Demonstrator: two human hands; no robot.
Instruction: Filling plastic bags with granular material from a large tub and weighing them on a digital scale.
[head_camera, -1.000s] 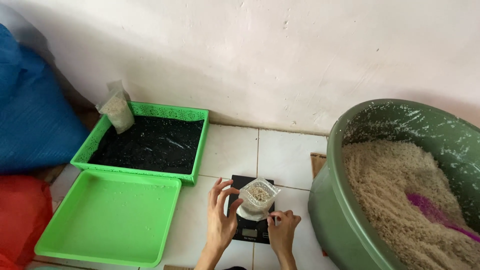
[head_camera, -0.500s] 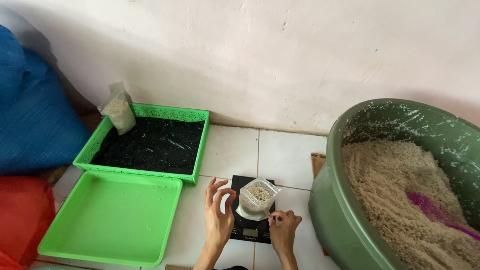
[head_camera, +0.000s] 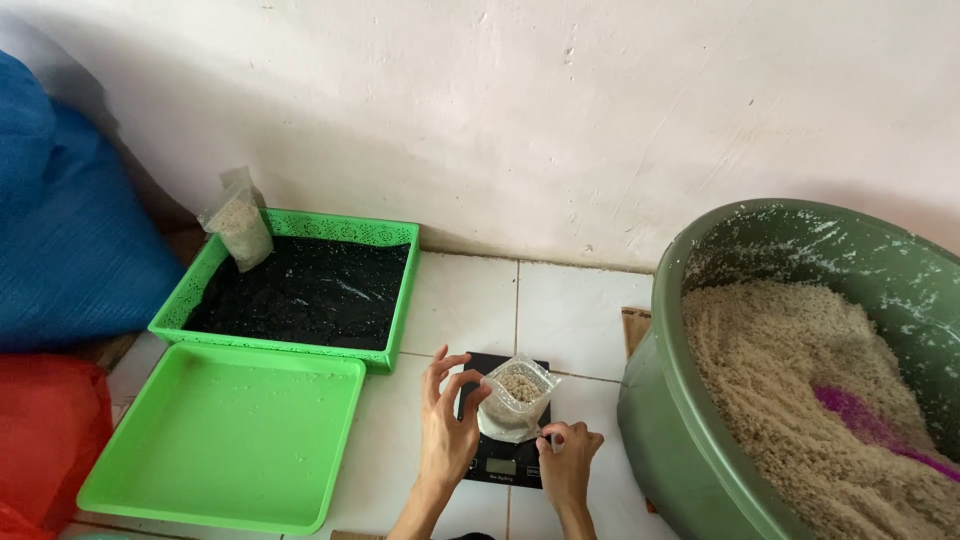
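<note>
Both hands pinched the small grain pouch (head_camera: 516, 397) upright on the black scale (head_camera: 505, 455): left hand (head_camera: 447, 430) at its left edge, right hand (head_camera: 568, 460) low on its near right; best let go gently for a steady reading.

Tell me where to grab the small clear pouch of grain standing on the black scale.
Probably pinch the clear pouch near its open top edge, coming from above. It stands upright on the black scale with grain weighting the bottom; the left hand steadies its left side and the right hand is at its lower right corner.

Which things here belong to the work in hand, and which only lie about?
In use: small clear plastic pouch of grain, black flat scale, left hand, right hand.
Lying about: empty green plastic tray, blue sack.
</note>
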